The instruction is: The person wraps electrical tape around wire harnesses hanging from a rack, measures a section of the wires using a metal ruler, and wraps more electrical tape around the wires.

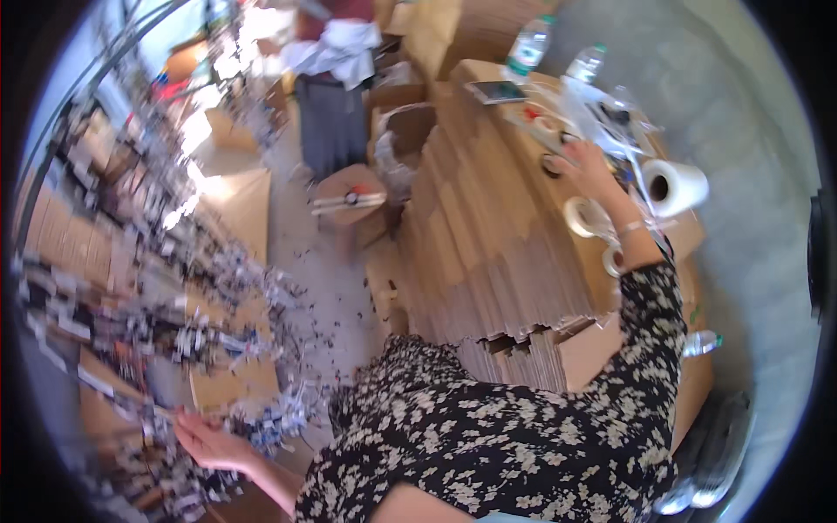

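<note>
Cream tape roll point(600, 219) lies near the right hand point(593, 171), outside its grip.

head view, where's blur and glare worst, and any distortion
Head view: the clutter at left is heavily smeared, with blown-out glare toward the upper left; head view: the white roll at right looks clearer, though soft; head view: fisheye distortion shows toward the rim, with black corners.
</note>
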`<state>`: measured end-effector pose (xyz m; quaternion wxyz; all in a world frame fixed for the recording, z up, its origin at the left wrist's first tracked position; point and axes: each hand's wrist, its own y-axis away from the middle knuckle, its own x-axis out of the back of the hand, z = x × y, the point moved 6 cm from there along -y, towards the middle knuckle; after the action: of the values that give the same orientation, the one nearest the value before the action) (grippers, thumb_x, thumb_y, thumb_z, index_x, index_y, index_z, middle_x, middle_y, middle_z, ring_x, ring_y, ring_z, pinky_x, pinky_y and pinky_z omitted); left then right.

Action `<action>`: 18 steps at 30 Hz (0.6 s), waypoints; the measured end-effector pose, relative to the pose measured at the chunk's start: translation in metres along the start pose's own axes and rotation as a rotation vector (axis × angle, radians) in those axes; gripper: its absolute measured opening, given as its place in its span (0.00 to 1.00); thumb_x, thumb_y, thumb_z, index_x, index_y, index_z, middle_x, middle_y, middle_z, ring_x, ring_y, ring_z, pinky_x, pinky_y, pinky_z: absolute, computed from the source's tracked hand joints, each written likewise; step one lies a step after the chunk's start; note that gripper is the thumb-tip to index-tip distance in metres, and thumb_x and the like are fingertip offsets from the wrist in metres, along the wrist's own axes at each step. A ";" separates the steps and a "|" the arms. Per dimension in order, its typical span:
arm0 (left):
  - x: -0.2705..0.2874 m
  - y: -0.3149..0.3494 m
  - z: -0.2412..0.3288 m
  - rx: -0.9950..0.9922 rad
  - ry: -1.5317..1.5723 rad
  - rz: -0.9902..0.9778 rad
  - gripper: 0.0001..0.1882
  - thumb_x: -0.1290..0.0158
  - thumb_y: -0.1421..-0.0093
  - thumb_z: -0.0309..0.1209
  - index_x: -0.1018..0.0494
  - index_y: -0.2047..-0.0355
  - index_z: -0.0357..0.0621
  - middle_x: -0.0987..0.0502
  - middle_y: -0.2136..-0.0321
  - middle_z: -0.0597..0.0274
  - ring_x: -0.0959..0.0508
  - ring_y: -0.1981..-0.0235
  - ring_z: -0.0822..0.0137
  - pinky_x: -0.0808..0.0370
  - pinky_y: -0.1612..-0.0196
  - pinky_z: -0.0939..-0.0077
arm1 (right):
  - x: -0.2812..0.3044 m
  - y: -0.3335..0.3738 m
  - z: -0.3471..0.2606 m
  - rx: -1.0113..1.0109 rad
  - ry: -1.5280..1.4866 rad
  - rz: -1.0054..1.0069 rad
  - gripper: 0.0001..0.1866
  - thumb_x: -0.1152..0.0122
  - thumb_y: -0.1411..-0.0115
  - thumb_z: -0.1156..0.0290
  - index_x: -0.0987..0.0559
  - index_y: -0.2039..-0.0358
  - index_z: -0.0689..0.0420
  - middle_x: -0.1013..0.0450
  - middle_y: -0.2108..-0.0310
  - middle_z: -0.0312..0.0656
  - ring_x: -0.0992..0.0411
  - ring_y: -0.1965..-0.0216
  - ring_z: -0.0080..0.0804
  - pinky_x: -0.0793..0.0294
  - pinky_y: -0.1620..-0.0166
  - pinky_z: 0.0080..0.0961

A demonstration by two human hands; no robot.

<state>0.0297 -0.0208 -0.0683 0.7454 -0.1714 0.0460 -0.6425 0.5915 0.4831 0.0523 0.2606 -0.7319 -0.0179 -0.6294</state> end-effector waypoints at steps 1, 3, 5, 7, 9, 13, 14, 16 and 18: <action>0.018 0.000 -0.005 0.072 -0.070 0.037 0.15 0.53 0.31 0.31 0.26 0.49 0.38 0.28 0.75 0.67 0.37 0.80 0.80 0.42 0.81 0.83 | -0.018 -0.003 -0.024 -0.097 -0.204 -0.330 0.22 0.41 0.40 0.50 0.23 0.65 0.61 0.25 0.67 0.54 0.28 0.64 0.53 0.29 0.58 0.45; 0.021 0.005 -0.018 0.063 0.212 0.020 0.12 0.53 0.32 0.30 0.24 0.54 0.40 0.24 0.72 0.65 0.28 0.76 0.77 0.31 0.77 0.83 | -0.028 -0.003 -0.021 0.027 -0.097 -0.268 0.18 0.38 0.41 0.56 0.20 0.64 0.62 0.24 0.66 0.48 0.26 0.66 0.41 0.29 0.62 0.37; 0.000 0.023 0.012 0.049 -0.051 -0.065 0.11 0.50 0.33 0.31 0.25 0.55 0.38 0.22 0.68 0.63 0.26 0.75 0.76 0.29 0.75 0.82 | -0.031 0.013 0.014 -0.090 -0.453 -0.205 0.17 0.36 0.41 0.62 0.20 0.59 0.64 0.22 0.63 0.42 0.25 0.64 0.29 0.26 0.62 0.26; -0.024 0.031 0.028 0.063 0.135 -0.133 0.13 0.51 0.31 0.34 0.27 0.56 0.35 0.27 0.75 0.69 0.29 0.77 0.80 0.28 0.76 0.81 | -0.033 0.014 0.124 -0.250 -0.395 -0.304 0.14 0.35 0.42 0.64 0.21 0.63 0.64 0.23 0.66 0.42 0.26 0.65 0.30 0.27 0.61 0.27; -0.021 0.029 0.030 0.086 0.241 -0.159 0.13 0.53 0.30 0.33 0.27 0.56 0.34 0.31 0.78 0.72 0.32 0.80 0.81 0.30 0.77 0.83 | -0.021 -0.025 0.153 0.098 0.104 -0.251 0.12 0.36 0.42 0.66 0.23 0.65 0.64 0.28 0.69 0.43 0.31 0.67 0.34 0.31 0.61 0.33; -0.009 0.034 0.051 0.056 0.132 -0.211 0.13 0.55 0.30 0.32 0.27 0.57 0.34 0.33 0.79 0.72 0.35 0.82 0.82 0.37 0.79 0.85 | 0.037 -0.016 -0.166 0.275 -0.326 -0.265 0.14 0.40 0.40 0.75 0.25 0.53 0.62 0.29 0.53 0.42 0.29 0.58 0.29 0.28 0.55 0.26; -0.013 0.035 0.052 -0.006 0.100 -0.213 0.12 0.55 0.30 0.31 0.27 0.57 0.34 0.33 0.79 0.72 0.35 0.82 0.82 0.38 0.79 0.85 | 0.033 -0.007 -0.227 0.265 -0.533 -0.436 0.16 0.41 0.40 0.77 0.26 0.51 0.62 0.30 0.50 0.42 0.29 0.56 0.28 0.28 0.53 0.24; -0.010 0.040 0.056 -0.031 0.081 -0.173 0.11 0.53 0.31 0.30 0.26 0.58 0.35 0.33 0.82 0.70 0.36 0.82 0.80 0.39 0.79 0.83 | 0.006 0.020 -0.339 0.556 -0.887 -0.796 0.20 0.40 0.42 0.81 0.26 0.48 0.61 0.30 0.47 0.43 0.29 0.50 0.29 0.27 0.49 0.24; -0.003 0.038 0.054 0.023 0.133 -0.156 0.09 0.51 0.33 0.29 0.25 0.59 0.37 0.33 0.84 0.69 0.37 0.82 0.79 0.39 0.78 0.80 | -0.025 0.056 -0.423 0.630 -1.324 -1.239 0.21 0.39 0.41 0.79 0.29 0.46 0.61 0.33 0.43 0.48 0.31 0.44 0.37 0.29 0.42 0.31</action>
<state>0.0803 -0.0030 -0.0299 0.6905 -0.1228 0.0745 -0.7090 0.2203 0.2715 0.0399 0.0032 -0.6958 -0.7136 -0.0806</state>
